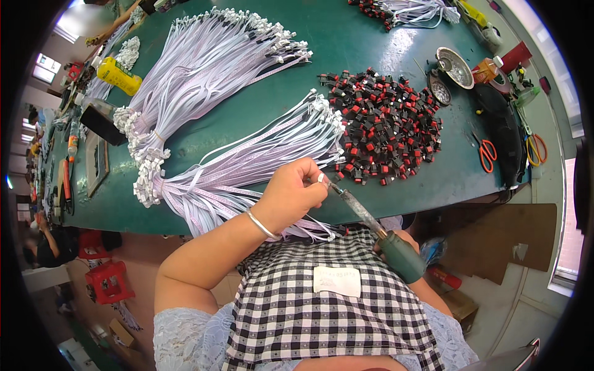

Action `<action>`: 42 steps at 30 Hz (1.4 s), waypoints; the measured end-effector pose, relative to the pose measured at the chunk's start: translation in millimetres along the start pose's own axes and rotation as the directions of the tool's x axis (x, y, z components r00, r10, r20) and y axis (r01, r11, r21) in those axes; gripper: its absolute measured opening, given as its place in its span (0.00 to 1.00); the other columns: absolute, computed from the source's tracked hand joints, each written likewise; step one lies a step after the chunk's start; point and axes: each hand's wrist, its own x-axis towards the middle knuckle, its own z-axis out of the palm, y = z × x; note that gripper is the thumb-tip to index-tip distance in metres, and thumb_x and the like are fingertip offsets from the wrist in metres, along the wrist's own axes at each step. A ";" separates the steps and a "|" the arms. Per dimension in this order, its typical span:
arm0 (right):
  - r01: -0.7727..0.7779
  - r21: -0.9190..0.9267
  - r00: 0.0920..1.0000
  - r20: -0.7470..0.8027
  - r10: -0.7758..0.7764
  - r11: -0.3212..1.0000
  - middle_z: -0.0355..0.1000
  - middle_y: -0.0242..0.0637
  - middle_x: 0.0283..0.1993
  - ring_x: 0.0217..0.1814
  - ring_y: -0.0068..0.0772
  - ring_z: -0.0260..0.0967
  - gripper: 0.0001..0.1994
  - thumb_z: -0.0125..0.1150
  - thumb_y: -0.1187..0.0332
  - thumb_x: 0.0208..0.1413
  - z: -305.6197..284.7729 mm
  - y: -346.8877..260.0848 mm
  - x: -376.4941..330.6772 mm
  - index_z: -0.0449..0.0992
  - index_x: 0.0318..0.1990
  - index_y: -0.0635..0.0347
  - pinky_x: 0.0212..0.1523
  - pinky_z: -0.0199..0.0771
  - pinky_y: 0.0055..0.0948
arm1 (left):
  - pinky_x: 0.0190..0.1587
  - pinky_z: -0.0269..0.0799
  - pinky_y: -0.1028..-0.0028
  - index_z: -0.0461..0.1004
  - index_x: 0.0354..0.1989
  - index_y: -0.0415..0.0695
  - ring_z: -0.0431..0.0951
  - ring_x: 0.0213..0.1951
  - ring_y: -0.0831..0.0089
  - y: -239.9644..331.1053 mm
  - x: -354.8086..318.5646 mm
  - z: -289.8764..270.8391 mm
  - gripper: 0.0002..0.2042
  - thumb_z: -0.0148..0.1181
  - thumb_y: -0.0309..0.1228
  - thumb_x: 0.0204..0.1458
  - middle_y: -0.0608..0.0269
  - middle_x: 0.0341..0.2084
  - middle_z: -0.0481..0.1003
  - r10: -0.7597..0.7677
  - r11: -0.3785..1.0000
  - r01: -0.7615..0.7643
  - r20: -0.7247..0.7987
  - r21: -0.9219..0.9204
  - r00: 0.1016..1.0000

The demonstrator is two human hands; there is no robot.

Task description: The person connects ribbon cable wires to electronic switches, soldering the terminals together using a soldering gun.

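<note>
My left hand point(288, 195) is closed in a pinch on a small white connector point(321, 177) in front of my apron. A soldering iron point(362, 211) with a metal barrel and thick green handle slants up to the left, its tip beside those fingertips. My right hand point(406, 238) is wrapped round the handle, which hides most of its fingers. Just beyond my left hand lies a tied bundle of flat white-lilac wires point(253, 157) with white connectors at the ends. To the right is a heap of small black-and-red parts point(387, 127), like rocker switches.
A larger wire bundle point(192, 68) covers the green table's point(346, 43) far left, near a yellow bottle point(117, 75) and a dark phone-like slab point(102, 123). At right are a metal bowl point(456, 67), a small dish point(439, 91) and orange-handled scissors point(487, 156).
</note>
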 end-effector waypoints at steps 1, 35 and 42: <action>0.000 -0.001 1.000 0.001 0.000 1.000 0.72 0.37 0.25 0.25 0.25 0.69 0.07 0.63 0.77 0.36 -1.8 5.0 -3.3 0.74 0.26 0.67 0.28 0.69 0.18 | 0.25 0.65 0.81 0.65 0.26 0.40 0.67 0.22 0.82 0.0 0.1 -0.1 0.03 0.52 0.21 0.44 0.65 0.27 0.69 -0.001 1.000 0.001 0.000 0.010 1.000; -0.432 0.444 0.894 0.098 0.437 0.785 0.68 0.27 0.31 0.30 0.13 0.63 0.11 0.59 0.74 0.45 51.0 -124.7 115.8 0.70 0.38 0.60 0.29 0.64 0.16 | 0.25 0.61 0.85 0.69 0.30 0.38 0.65 0.23 0.87 13.0 -21.0 -3.8 0.06 0.58 0.23 0.44 0.69 0.22 0.67 0.062 0.918 -0.107 0.130 0.382 0.990; -0.387 0.450 0.918 0.105 0.383 0.805 0.68 0.25 0.31 0.32 0.11 0.63 0.10 0.59 0.73 0.46 54.4 -121.7 112.8 0.71 0.38 0.58 0.33 0.64 0.16 | 0.24 0.60 0.85 0.72 0.28 0.37 0.65 0.22 0.86 10.5 -17.3 -0.6 0.05 0.60 0.22 0.43 0.68 0.23 0.68 0.187 0.858 -0.243 0.167 0.453 0.968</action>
